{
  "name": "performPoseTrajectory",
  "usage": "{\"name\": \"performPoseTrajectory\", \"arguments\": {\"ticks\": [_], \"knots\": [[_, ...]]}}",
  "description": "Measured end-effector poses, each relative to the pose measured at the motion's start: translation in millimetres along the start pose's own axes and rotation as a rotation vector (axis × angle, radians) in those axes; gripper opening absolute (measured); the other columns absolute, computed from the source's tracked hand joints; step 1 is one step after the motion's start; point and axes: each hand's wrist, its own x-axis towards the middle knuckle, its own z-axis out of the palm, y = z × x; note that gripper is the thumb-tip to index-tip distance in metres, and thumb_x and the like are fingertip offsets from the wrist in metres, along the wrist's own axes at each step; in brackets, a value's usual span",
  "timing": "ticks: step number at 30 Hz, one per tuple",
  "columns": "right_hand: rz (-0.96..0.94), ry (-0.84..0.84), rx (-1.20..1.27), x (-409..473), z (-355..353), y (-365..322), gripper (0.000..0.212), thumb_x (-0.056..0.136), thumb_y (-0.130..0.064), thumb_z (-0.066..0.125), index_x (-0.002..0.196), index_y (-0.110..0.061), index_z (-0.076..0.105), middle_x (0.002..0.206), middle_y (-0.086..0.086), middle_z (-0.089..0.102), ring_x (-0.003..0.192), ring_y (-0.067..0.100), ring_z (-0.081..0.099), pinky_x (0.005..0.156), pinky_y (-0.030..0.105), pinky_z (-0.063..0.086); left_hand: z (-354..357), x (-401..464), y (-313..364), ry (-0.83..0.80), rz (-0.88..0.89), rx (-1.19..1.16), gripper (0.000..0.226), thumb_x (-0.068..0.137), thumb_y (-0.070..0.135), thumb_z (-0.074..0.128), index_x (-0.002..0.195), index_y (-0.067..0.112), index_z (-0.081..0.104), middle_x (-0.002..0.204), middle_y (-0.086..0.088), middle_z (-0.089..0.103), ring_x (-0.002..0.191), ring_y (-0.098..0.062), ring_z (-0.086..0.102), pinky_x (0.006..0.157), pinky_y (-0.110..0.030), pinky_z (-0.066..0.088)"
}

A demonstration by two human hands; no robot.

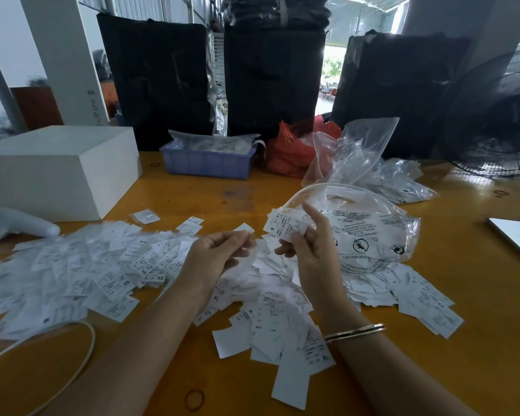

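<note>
While the right hand (309, 250) grips a thin bundle of white paper size labels (285, 225) and the left hand (219, 253) pinches a single label (243, 227), sorting seems barely begun: unsorted heaps (102, 271) crowd the worktop (463, 370) along its near edge.

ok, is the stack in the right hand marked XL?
No: the stack pinched in the right hand shows an S on its top label.

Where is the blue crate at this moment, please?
In the head view, the blue crate stands at the far side of the table, left of centre, between the white box and the red bag.
</note>
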Motion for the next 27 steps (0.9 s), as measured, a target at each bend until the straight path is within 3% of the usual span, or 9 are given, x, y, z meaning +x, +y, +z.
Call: {"name": "performPoseTrajectory", "arguments": {"ticks": [5,13,17,23,27], "knots": [[-0.08,-0.04,-0.151,-2.0,-0.3,-2.1,0.023,0.095,-0.002,0.049,0.098,-0.023,0.056,0.082,-0.004,0.067,0.064,0.008,0.064,0.06,0.029,0.055,1.0,0.1,0.4,-0.001,-0.005,0.005,0.021,0.058,0.046,0.071,0.072,0.032,0.077,0.084,0.004,0.075,0.068,-0.001,0.066,0.068,-0.022,0.046],[-0.053,-0.036,-0.291,-1.2,-0.8,2.9,0.012,0.093,-0.007,0.054,0.092,-0.018,0.06,0.077,-0.005,0.067,0.061,0.004,0.064,0.055,0.019,0.05,1.3,0.0,0.3,-0.009,-0.018,0.003,0.02,0.06,0.045,0.07,0.073,0.032,0.077,0.084,0.005,0.075,0.069,-0.001,0.066,0.069,-0.024,0.047],[-0.08,-0.021,-0.261,-1.1,-1.0,2.6,0.021,0.093,-0.007,0.054,0.088,-0.027,0.056,0.076,-0.008,0.066,0.061,0.003,0.064,0.057,0.02,0.052,1.1,-1.1,1.1,-0.016,-0.012,0.002,0.021,0.057,0.047,0.07,0.071,0.033,0.077,0.083,0.005,0.075,0.068,-0.001,0.066,0.069,-0.024,0.047],[-0.086,-0.078,-0.338,-1.2,-1.0,3.4,0.017,0.092,-0.008,0.055,0.09,-0.025,0.058,0.07,-0.011,0.064,0.057,0.001,0.062,0.05,0.013,0.046,1.5,0.6,-0.2,0.008,-0.015,0.019,0.015,0.06,0.043,0.069,0.068,0.032,0.076,0.08,0.006,0.075,0.068,-0.003,0.066,0.07,-0.025,0.048],[-0.064,-0.202,-0.349,-3.0,-1.5,1.7,0.035,0.093,-0.009,0.054,0.087,-0.043,0.056,0.069,-0.011,0.063,0.059,0.019,0.06,0.051,0.032,0.05,1.8,0.4,-1.2,0.025,-0.018,0.052,0.022,0.058,0.045,0.071,0.07,0.027,0.075,0.079,0.003,0.075,0.071,-0.007,0.068,0.07,-0.026,0.047]]}}
